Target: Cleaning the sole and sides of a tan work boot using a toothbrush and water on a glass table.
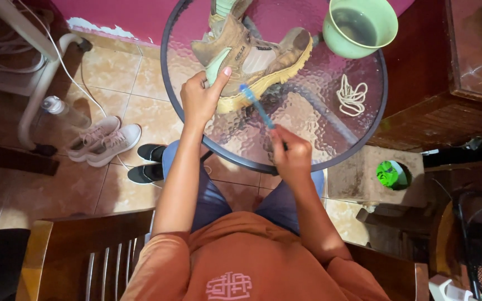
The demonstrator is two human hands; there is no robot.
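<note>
Upper centre of frame, on the glass tabletop [308,128]: tan boot [252,56] lying on its side. My left hand [201,100] is clamped on its heel collar; stiff sole, soft upper, probably gritty. Right hand [291,156] closed round the blue toothbrush [256,105], bristles at the sole edge.

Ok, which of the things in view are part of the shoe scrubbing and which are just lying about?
In use:
left hand steadying the tan shoe
right hand holding the blue toothbrush against its sole
green bowl of water
loose white laces
glass table

Lying about:
white sneakers
black shoes
plastic bottle
green-capped container
wooden chair
</note>
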